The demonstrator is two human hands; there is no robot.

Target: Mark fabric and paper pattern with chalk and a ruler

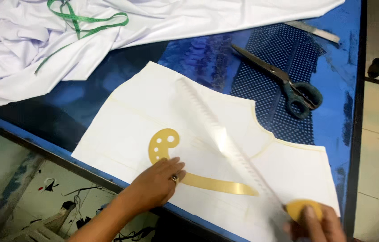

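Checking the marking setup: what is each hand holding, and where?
Left hand presses the yellow curve ruler mid-length; right hand pinches a yellow disc.

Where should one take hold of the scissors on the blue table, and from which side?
Take the scissors by the dark green handle loops, probably coming from the near right side. They lie flat and shut, loops toward the table's right edge, blades pointing far left. Nothing lies on them.

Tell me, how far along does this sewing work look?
Already done: a shaped pale pattern piece lies flat on the blue table, its neckline curve cut. In hand: the left hand presses a yellow curve ruler onto it, while the right hand holds a round yellow chalk beside a clear straight ruler. Left: the scissors lie aside, and the white fabric is still bunched, uncut.
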